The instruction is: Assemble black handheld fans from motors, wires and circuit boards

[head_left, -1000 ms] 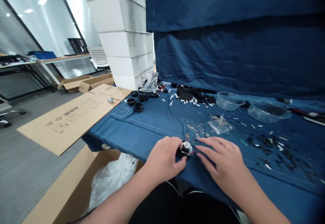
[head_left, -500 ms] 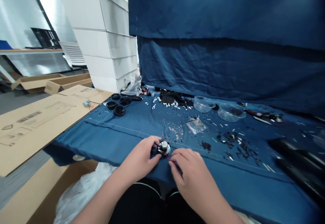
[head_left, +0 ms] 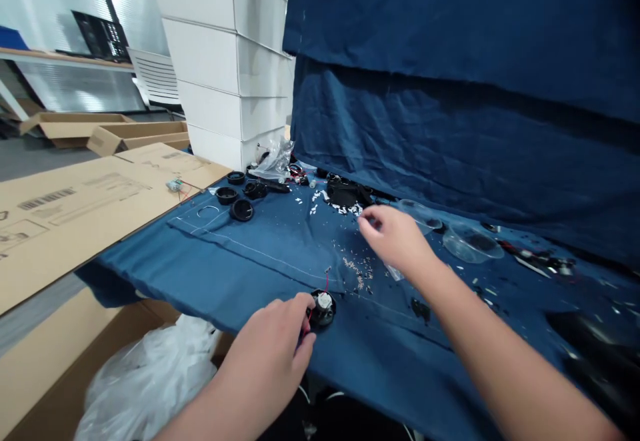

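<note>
My left hand (head_left: 274, 348) rests at the near edge of the blue-cloth table (head_left: 280, 254), fingers curled against a small round black speaker (head_left: 323, 306) with a silver centre and thin red wires. My right hand (head_left: 395, 236) is stretched out over the middle of the table, fingers loosely bent with nothing visible in them, near a heap of black parts and white bits (head_left: 345, 198) and a clear plastic bowl (head_left: 420, 214).
Several black round caps (head_left: 241, 209) lie at the table's far left. A second clear bowl (head_left: 473, 242) and scattered black scraps sit to the right. A cardboard sheet (head_left: 75, 201) lies at left. A box with a plastic bag (head_left: 145, 381) stands below the table edge. Blue cloth hangs behind.
My right hand left the speaker and reached forward toward the black heap and the clear bowl. The left hand stayed at the speaker. The view shifted a little.
</note>
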The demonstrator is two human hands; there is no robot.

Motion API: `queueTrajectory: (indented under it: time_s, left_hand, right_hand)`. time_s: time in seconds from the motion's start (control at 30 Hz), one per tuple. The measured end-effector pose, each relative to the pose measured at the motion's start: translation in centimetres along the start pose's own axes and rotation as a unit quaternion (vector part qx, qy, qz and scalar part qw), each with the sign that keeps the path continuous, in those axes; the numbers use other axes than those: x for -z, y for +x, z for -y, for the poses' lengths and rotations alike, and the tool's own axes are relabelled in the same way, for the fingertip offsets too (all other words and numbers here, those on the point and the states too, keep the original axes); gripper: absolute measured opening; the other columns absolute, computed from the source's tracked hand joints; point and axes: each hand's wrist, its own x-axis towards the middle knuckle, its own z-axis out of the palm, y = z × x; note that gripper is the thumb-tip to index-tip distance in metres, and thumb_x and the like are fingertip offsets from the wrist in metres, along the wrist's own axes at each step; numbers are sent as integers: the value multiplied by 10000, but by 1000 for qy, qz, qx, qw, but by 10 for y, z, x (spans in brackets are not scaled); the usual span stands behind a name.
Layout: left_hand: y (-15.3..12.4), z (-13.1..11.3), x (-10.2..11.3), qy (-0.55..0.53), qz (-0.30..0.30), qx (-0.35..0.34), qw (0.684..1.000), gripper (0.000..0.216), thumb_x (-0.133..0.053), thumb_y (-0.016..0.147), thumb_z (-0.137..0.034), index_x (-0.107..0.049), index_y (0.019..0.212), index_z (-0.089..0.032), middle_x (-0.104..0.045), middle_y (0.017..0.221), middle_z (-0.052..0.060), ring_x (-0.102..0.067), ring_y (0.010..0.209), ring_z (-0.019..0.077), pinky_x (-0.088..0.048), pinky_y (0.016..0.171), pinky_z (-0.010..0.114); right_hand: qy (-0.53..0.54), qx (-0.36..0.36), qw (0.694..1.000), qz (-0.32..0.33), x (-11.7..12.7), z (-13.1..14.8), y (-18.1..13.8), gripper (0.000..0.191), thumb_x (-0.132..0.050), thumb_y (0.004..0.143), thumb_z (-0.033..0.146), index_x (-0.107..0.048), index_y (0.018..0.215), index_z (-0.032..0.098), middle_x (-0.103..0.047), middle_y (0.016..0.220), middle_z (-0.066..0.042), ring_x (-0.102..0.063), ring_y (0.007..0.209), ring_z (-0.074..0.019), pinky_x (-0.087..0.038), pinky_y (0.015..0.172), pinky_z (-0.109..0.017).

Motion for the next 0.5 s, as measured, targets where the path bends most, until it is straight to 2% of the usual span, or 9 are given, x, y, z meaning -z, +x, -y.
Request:
queueTrajectory:
  time_s: [0.07, 0.13, 0.23, 0.33, 0.5]
  left_hand:
    - [1, 5, 2, -36, 15, 4, 999, 174, -526, 1073, -203, -603, 1200, -293, -739, 1073, 27, -690, 941, 257, -446, 833, 377]
    - [1, 12, 6, -70, 16, 1, 997, 148, -474, 1095, -229, -587, 1169, -287, -734, 1065, 23, -684, 906, 235, -449, 805, 361]
    - [0, 24, 14, -86, -9, -21, 996, 163, -442, 1108, -272, -597, 1156, -289, -736, 1075, 27, -682, 894, 220, -460, 797, 353]
    - [3, 29, 28, -61, -4, -41, 997, 226, -410, 1134, -282, -633, 1161, -297, -759, 1122, 32, -704, 932, 222, -486, 823, 355]
    - [19, 17, 50, 72, 25, -31, 997, 296, -444, 1089, -158, -702, 1153, -286, -772, 1110, 58, -724, 1008, 283, -499, 868, 409]
  right_hand:
    - [-47, -17, 999, 5, -15, -17, 62, 331, -706, 1133, 464, -750, 1251, 157, -748, 1229, -96, -719, 1135, -207, -622, 1088, -435]
    - [-84, -12, 996, 14, -32, -27, 113, 394, -734, 1121, 478, -727, 1338, 149, -711, 1373, -122, -695, 1282, -249, -605, 1163, -492]
    - [-115, 12, 993, 34, -54, -35, 160, 446, -760, 1105, 467, -706, 1423, 159, -659, 1506, -139, -653, 1397, -290, -583, 1214, -544]
    - [-123, 27, 991, 50, -69, -39, 178, 428, -758, 1109, 455, -713, 1421, 165, -667, 1499, -135, -659, 1396, -287, -590, 1213, -545]
    - [-103, 41, 993, 32, -79, -43, 179, 396, -748, 1117, 456, -728, 1378, 159, -695, 1442, -127, -677, 1361, -271, -596, 1204, -530]
